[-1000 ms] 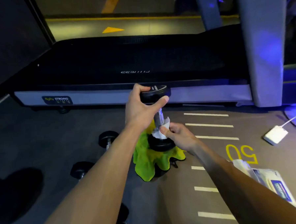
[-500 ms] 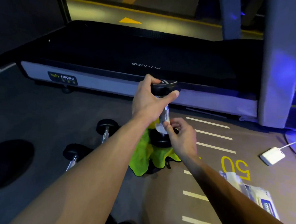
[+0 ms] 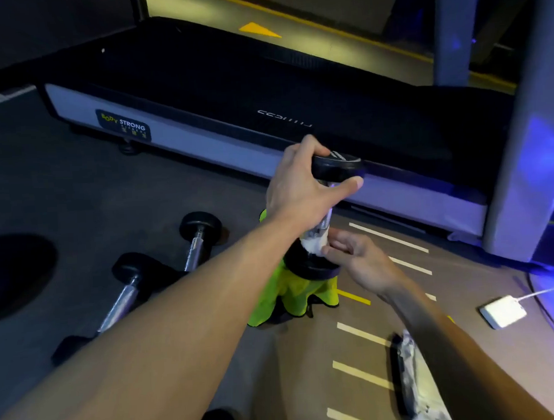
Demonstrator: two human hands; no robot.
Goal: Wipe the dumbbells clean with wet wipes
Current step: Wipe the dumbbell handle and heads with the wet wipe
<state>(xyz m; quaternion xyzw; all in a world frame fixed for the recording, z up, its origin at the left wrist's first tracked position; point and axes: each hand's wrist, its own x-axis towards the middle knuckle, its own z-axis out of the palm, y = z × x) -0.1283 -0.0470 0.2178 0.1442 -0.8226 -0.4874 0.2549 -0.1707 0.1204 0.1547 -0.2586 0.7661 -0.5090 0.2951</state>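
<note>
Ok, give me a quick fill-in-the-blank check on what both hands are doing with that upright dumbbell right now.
1. The left hand grips the upright dumbbell by its ____ head.
2. The right hand holds a white wet wipe against the dumbbell's ____.
3. The dumbbell's lower head rests on a ____ cloth.
4. To the left, ____ other dumbbells lie on the floor.

Missing words: top; handle; green; two
</note>
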